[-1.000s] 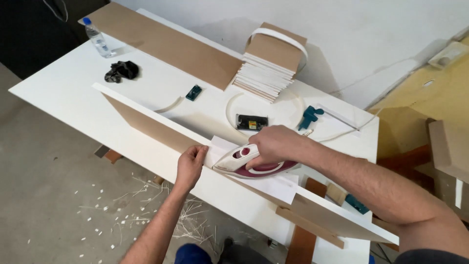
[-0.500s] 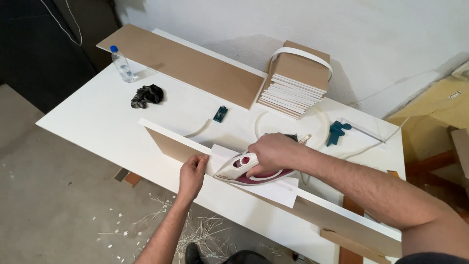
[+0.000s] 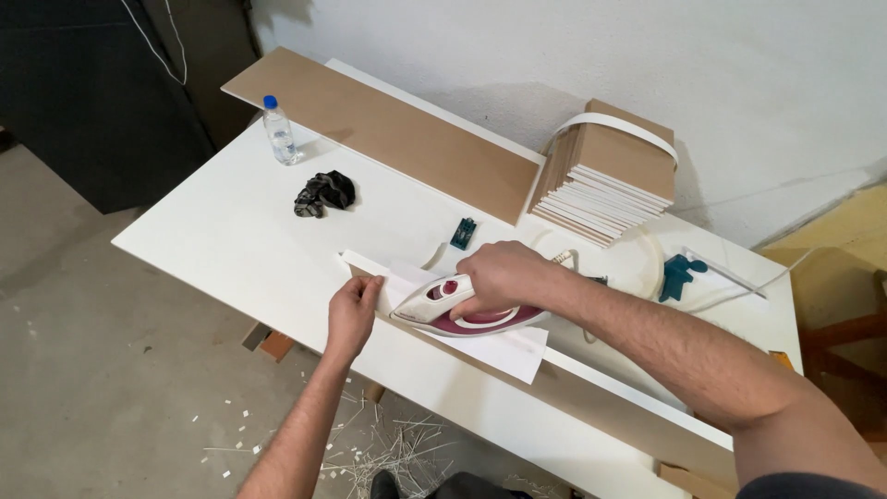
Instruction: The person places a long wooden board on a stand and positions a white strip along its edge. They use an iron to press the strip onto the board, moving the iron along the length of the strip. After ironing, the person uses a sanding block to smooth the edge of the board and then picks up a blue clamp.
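My right hand [image 3: 504, 277] grips the handle of a white and maroon clothes iron [image 3: 462, 312]. The iron lies flat on a sheet of white paper [image 3: 499, 346] that covers the top edge of a board [image 3: 637, 397] standing on edge on the white table [image 3: 212, 240]. My left hand [image 3: 353, 314] pinches the board's left end and the paper just ahead of the iron's tip. The iron's cord [image 3: 647, 268] loops behind my right arm.
A long brown panel [image 3: 388, 139] lies at the table's back. A stack of panels [image 3: 605, 180] with white edge banding leans on the wall. A water bottle [image 3: 278, 129], a black cloth [image 3: 323, 192], a small blue trimmer [image 3: 463, 233] and a teal tool [image 3: 679, 275] lie about. Trimmings litter the floor [image 3: 388, 448].
The iron has slid left along the board's edge toward its end, with my left hand moving ahead of it. The view has shifted, so the table sits further right.
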